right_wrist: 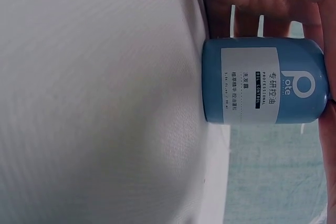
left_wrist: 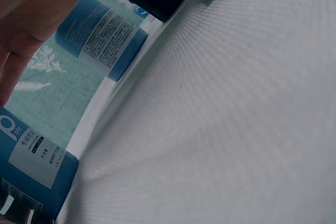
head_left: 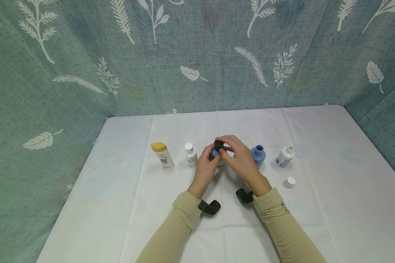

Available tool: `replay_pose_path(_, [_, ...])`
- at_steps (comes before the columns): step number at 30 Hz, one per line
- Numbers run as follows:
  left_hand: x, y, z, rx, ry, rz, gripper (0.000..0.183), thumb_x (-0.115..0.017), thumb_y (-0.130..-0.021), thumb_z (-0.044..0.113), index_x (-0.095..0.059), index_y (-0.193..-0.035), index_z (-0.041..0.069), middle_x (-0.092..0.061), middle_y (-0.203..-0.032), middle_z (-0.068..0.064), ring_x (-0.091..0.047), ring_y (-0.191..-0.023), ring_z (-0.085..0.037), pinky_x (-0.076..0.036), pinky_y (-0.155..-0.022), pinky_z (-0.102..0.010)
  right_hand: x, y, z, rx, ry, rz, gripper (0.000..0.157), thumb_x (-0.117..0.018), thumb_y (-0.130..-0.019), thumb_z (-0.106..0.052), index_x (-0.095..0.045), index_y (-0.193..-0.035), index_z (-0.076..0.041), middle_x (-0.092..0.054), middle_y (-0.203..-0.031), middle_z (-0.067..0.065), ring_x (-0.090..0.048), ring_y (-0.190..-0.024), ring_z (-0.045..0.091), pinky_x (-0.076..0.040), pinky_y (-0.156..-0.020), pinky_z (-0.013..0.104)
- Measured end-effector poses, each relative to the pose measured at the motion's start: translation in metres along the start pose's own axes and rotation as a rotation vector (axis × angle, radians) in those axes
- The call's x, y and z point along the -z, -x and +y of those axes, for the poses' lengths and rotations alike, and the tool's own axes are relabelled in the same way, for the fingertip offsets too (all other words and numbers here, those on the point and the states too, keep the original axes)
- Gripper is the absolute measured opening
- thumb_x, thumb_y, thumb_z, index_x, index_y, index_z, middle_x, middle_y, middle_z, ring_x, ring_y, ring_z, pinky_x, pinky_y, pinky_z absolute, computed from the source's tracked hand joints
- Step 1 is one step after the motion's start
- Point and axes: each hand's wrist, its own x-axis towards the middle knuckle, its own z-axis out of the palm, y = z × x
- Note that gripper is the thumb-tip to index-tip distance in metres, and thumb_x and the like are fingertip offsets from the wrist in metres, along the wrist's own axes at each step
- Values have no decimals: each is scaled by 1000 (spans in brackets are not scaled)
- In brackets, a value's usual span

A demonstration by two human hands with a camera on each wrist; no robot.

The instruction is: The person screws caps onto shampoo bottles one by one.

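A small blue shampoo bottle [right_wrist: 249, 80] with a pale label stands upright on the table. My left hand [head_left: 205, 168] grips it around the side, covering much of it in the head view. At its top, my right hand [head_left: 240, 159] pinches the black cap [head_left: 218, 145] between thumb and fingers. The cap sits at the bottle's mouth; whether it is threaded on cannot be made out. Just right of my right hand stands a second blue bottle [head_left: 258, 156], uncapped.
A white bottle [head_left: 191, 155] with its cap on and a yellow-capped bottle [head_left: 162, 155] stand to the left. Over on the right are an open white bottle [head_left: 285, 156] and a loose white cap [head_left: 290, 182]. A patterned curtain [head_left: 197, 54] hangs behind the white-covered table [head_left: 164, 219].
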Motion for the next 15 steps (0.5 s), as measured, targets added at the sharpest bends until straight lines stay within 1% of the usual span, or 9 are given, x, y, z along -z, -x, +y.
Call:
replay_pose_path(2, [1, 1, 2, 6, 16, -8, 35, -57, -87, 21, -53, -122, 16, -51, -121, -1, -46, -112, -14, -39, -93, -34, 0, 0, 0, 0, 1, 0, 34, -57, -84, -5, -56, -118, -14, -52, -116, -3, -50, -106, 12, -46, -81, 25])
replay_pose_path(5, [3, 5, 15, 9, 19, -13, 34, -55, -88, 17, -53, -122, 12, -51, -121, -4, -46, -112, -16, -39, -93, -34, 0, 0, -1, 1, -3, -8, 34, -58, -84, -6, -56, -117, -13, -52, -117, -3, -49, -107, 11, -46, -81, 25])
replay_pose_path(9, [5, 12, 33, -4, 13, -7, 34, -53, -88, 14, -53, -121, 6, -50, -122, -8, -46, -114, -19, -38, -94, -35, 1, 0, -1, 7, -9, -25, 36, -58, -84, -6, -55, -119, -13, -51, -120, -3, -49, -109, 11, -46, -82, 25])
replay_pose_path(15, [5, 13, 33, -17, 35, -3, 34, -54, -87, 13, -53, -120, 5, -50, -122, -9, -45, -114, -19, -37, -95, -38, 1, 0, 0, 28, 5, -33, 38, -56, -84, -2, -55, -120, -15, -52, -122, -3, -49, -109, 11, -45, -84, 25])
